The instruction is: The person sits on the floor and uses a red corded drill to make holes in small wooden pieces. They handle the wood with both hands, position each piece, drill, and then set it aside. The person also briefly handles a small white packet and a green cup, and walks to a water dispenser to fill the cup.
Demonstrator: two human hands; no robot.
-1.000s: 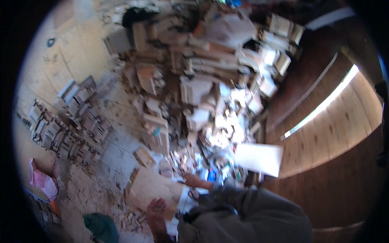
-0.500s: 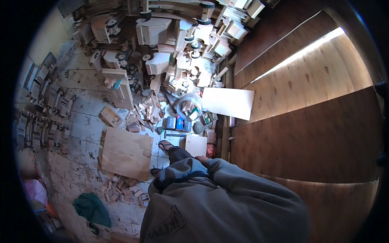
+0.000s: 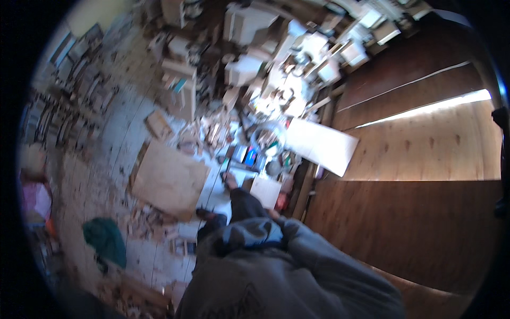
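Observation:
A small part of my right hand (image 3: 273,214) shows beyond the end of its grey sleeve, close to my leg. Its fingers are blurred and mostly hidden, so I cannot see whether it holds anything. Nearest to it is a pale square wooden board (image 3: 265,192), with a reddish crumpled thing (image 3: 281,201) beside that. My left hand does not show. Dark small boxes and one blue box (image 3: 251,157) lie on the floor past my foot, near a round clear tub (image 3: 268,137).
Wooden toy-like vehicles with wheels (image 3: 247,69) crowd the far side. A large thin board (image 3: 169,179) lies on the tiles at left, with wood offcuts (image 3: 151,223) and a green cloth (image 3: 105,240) nearby. A white panel (image 3: 321,144) leans near the plywood wall (image 3: 414,154).
The whole view has turned and shifted, and the picture is blurrier. Floor things near my feet appear further right. Less of my right hand shows than before.

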